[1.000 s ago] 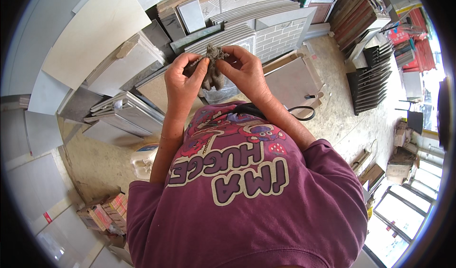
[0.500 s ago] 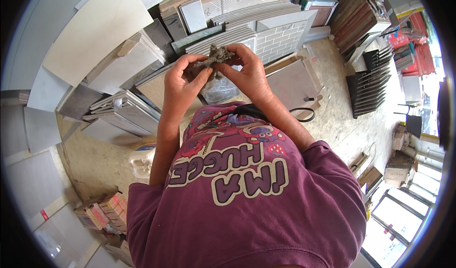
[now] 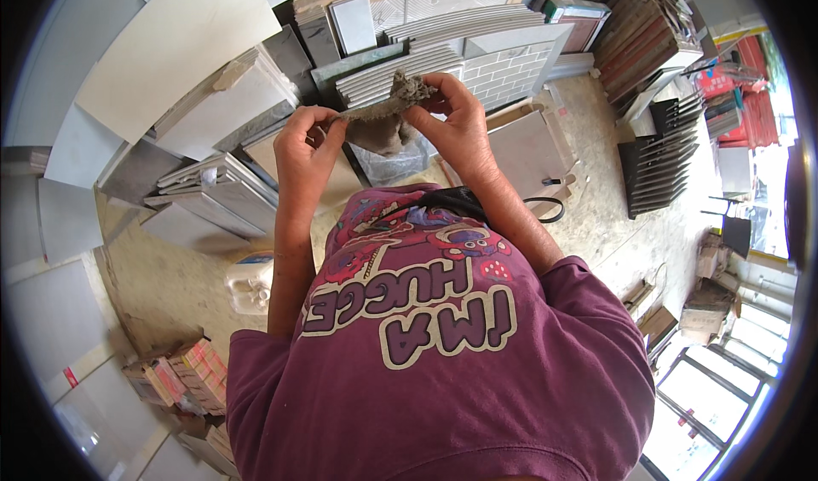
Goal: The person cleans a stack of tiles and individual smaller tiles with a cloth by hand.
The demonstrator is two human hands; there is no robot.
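A grey-brown rag (image 3: 381, 130), rough and crumpled, is stretched between my two hands in front of my chest. My left hand (image 3: 308, 143) pinches its left end between thumb and fingers. My right hand (image 3: 453, 129) grips the bunched right end, where a shaggy clump stands up above the thumb. The rag's middle sags below the stretched upper edge. Under it, clear plastic wrap (image 3: 392, 164) shows on something near the floor.
Stacked tiles (image 3: 409, 68) lean along the wall ahead, with large pale panels (image 3: 175, 51) at left. A flat carton (image 3: 532, 144) lies right of my hands. A black rack (image 3: 660, 157) stands farther right. A whitish plastic jug (image 3: 250, 285) sits by my left arm.
My hands have moved apart, the left one going left and slightly down. The rag, bunched between them before, is now drawn out and hangs lower in the middle.
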